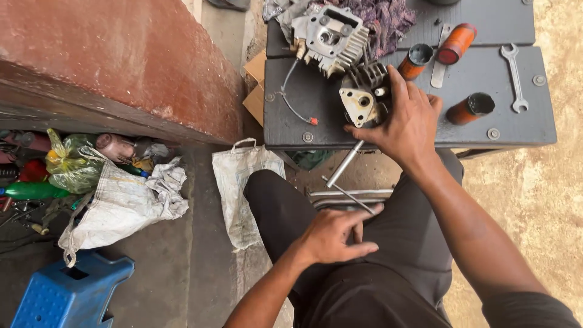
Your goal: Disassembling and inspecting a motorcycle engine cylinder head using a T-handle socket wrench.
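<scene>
So in the upper middle of the frame the right hand (405, 121) is spread over a small finned engine cylinder (362, 96), fingers draped around it and pressing it down on the dark bench (486, 127), which looks like a way to keep it from sliding about. A bright metal rod (345, 163) pokes out from under that hand toward the lap; whether it's fixed to the cylinder I can't tell, since the palm covers the join. Lower down, centre of the frame, the left hand (335, 235) rests on the dark trousers, fingers loosely curled with the index stretched out along a thin metal pin (348, 194). It seems to touch the pin rather than pinch it, but the fingertips hide the contact. Just behind the cylinder sits a cylinder head (330, 37) on a purple rag (382, 18), probably parked there to keep it off the grit. Orange tubes (456, 44) and a spanner (514, 76) lie at upper right. Left edge has a white sack (124, 203) and a blue stool (67, 294), partly cut off.
</scene>
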